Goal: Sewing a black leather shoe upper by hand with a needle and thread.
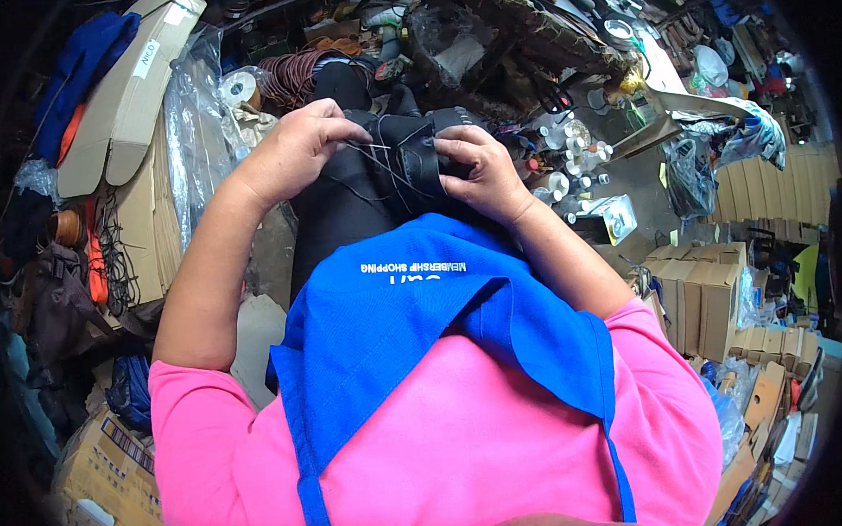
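Note:
A black leather piece (408, 166), which looks like a shoe upper with stitches along its top edge, lies across my lap over dark trousers. My right hand (483, 173) grips its right side, fingers on top and thumb below. To the left, my left hand (310, 146) is pinched, and a thin light needle (376, 146) points from its fingertips toward the leather. Dark thread (349, 184) loops loosely over the leather and my lap. Below both hands hangs a blue apron (395, 310) with its lower part folded up.
On the right stand several small bottles and jars (575, 156) and a clear plastic container (614, 217). Long cardboard pieces (123, 97) lean at the left. A coil of brown cord (294, 77) lies ahead, near a white spool (239, 87). Stacked cardboard boxes (700, 295) sit at right.

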Available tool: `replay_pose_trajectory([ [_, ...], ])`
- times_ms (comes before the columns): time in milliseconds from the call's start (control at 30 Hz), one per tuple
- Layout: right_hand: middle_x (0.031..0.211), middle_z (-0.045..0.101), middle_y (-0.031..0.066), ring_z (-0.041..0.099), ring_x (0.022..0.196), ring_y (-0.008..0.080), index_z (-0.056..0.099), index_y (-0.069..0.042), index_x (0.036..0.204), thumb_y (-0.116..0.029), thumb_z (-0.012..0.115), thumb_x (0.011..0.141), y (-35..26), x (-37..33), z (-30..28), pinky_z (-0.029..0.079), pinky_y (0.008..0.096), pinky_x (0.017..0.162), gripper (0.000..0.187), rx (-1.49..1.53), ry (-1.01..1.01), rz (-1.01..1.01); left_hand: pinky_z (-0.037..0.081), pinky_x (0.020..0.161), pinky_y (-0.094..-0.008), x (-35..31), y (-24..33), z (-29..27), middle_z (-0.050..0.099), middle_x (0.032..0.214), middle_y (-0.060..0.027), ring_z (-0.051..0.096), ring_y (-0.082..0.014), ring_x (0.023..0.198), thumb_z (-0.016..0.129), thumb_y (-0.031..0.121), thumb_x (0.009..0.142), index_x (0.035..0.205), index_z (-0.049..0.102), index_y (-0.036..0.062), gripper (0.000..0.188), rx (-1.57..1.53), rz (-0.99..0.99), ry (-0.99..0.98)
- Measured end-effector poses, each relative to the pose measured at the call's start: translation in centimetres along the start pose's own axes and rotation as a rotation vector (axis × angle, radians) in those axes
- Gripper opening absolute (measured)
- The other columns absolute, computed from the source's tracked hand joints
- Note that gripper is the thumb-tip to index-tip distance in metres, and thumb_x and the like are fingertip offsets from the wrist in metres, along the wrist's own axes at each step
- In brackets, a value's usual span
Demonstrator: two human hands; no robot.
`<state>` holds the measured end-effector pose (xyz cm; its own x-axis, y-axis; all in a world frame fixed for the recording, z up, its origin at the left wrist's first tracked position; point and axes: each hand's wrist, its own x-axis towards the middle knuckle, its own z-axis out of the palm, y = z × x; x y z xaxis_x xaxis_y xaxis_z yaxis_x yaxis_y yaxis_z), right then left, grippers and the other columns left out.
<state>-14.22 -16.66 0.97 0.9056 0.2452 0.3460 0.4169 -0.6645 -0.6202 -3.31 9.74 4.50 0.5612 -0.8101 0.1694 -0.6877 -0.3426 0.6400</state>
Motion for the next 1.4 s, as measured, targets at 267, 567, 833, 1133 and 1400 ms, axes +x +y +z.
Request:
replay_pose_trajectory([
  [267, 0.108, 0.063, 0.0116, 0.059, 0.100, 0.0303, 0.066, -0.005, 0.106, -0.014, 0.075, 0.066, -0.2, 0.1, -0.1, 0.049, 0.0373, 0.087, 0.042, -0.019, -0.005, 0.007, 0.046, 0.079, -0.0301, -0.6, 0.1, 1.4, 0.053, 0.087, -0.0073, 0.055, -0.0218, 0.085, 0.056, -0.013, 0.074, 0.100, 0.070, 0.0099, 0.038, -0.123, -0.036, 0.064],
  [567, 0.108, 0.063, 0.0114, 0.059, 0.100, 0.0300, 0.066, -0.006, 0.107, -0.014, 0.075, 0.066, 0.0, 0.0, 0.1, 0.048, 0.0373, 0.088, 0.042, -0.022, 0.008, -0.007, 0.045, 0.080, -0.0297, -0.6, -0.4, 1.6, 0.052, 0.087, -0.0064, 0.054, -0.0209, 0.085, 0.056, -0.014, 0.074, 0.100, 0.071, 0.0105, 0.039, -0.139, -0.038, 0.078],
  [833, 0.108, 0.063, 0.0113, 0.059, 0.100, 0.0300, 0.066, -0.006, 0.106, -0.014, 0.075, 0.066, 0.2, -0.1, 0.2, 0.048, 0.0369, 0.087, 0.042, 0.000, 0.010, 0.008, 0.044, 0.076, -0.0290, -0.4, 0.0, 1.7, 0.050, 0.085, -0.0063, 0.053, -0.0202, 0.082, 0.058, -0.012, 0.076, 0.099, 0.071, 0.0100, 0.034, -0.167, -0.059, 0.076],
  [1133, 0.109, 0.063, 0.0111, 0.058, 0.100, 0.0306, 0.066, -0.006, 0.105, -0.016, 0.074, 0.065, 0.0, 0.0, -0.2, 0.047, 0.0392, 0.088, 0.042, -0.037, -0.047, -0.019, 0.047, 0.072, -0.0315, 1.2, -0.1, 1.7, 0.051, 0.082, -0.0078, 0.055, -0.0223, 0.080, 0.061, -0.009, 0.075, 0.095, 0.070, 0.0087, 0.028, -0.085, 0.037, 0.054],
  [1400, 0.109, 0.062, 0.0089, 0.057, 0.101, 0.0277, 0.067, -0.009, 0.104, -0.020, 0.075, 0.063, -0.6, 0.1, -0.2, 0.039, 0.0399, 0.092, 0.043, -0.152, -0.047, -0.051, 0.048, 0.068, -0.0339, -0.1, 1.6, 2.5, 0.052, 0.081, -0.0089, 0.058, -0.0237, 0.076, 0.058, -0.012, 0.073, 0.091, 0.069, 0.0072, 0.029, 0.067, 0.056, 0.143],
])
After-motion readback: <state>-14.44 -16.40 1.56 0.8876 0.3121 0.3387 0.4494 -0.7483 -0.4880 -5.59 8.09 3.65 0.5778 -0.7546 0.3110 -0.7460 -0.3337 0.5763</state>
